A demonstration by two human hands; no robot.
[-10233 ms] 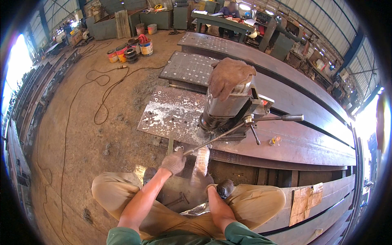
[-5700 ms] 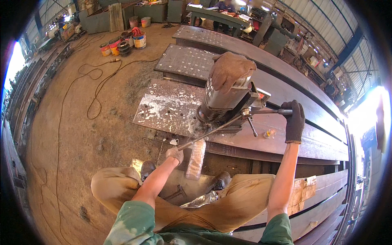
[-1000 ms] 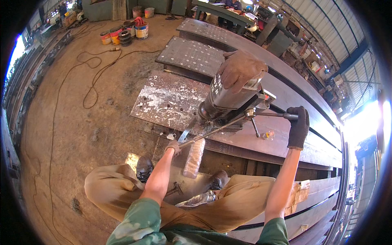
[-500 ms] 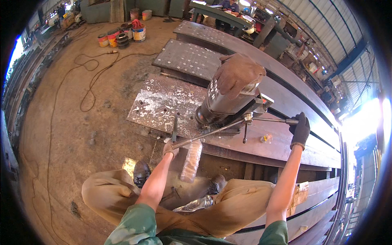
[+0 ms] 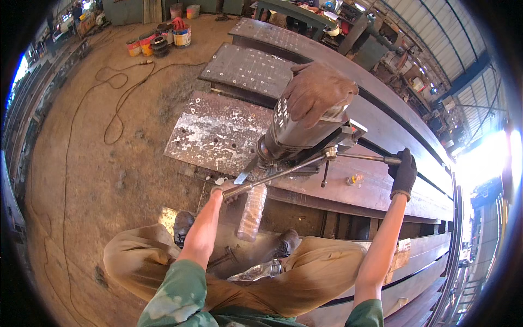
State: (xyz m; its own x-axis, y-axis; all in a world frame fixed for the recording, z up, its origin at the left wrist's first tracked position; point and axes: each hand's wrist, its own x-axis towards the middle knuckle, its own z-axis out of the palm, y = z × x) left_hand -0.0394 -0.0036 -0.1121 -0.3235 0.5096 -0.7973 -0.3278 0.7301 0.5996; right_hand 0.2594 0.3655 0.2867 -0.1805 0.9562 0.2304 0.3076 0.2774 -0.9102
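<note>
A portable drill press (image 5: 294, 128) with a dark cylindrical motor stands on a steel beam, a brown work glove (image 5: 316, 92) draped over its top. Long metal lever arms run out from its hub. My left hand (image 5: 219, 192) is closed around the end of the left lever (image 5: 272, 177). My right hand (image 5: 402, 173), in a dark glove, grips the end of the right lever (image 5: 362, 157). Beneath the left lever, a clear plastic bottle (image 5: 252, 212) leans by the beam's edge. A flat metal strip (image 5: 246, 170) sticks out beside the drill's base; the drill's tip is hidden.
Several long steel beams (image 5: 250, 62) with hole marks lie side by side. A small clear bottle (image 5: 355, 180) rests on the beam at right. Paint buckets (image 5: 182, 37) and a cable (image 5: 117, 114) are on the floor at left. A green workbench (image 5: 294, 19) stands behind.
The left lever's end and my left hand have shifted slightly left. The flat metal strip has swung from nearly upright to slanted. My right hand keeps its grip; the view has shifted a little.
</note>
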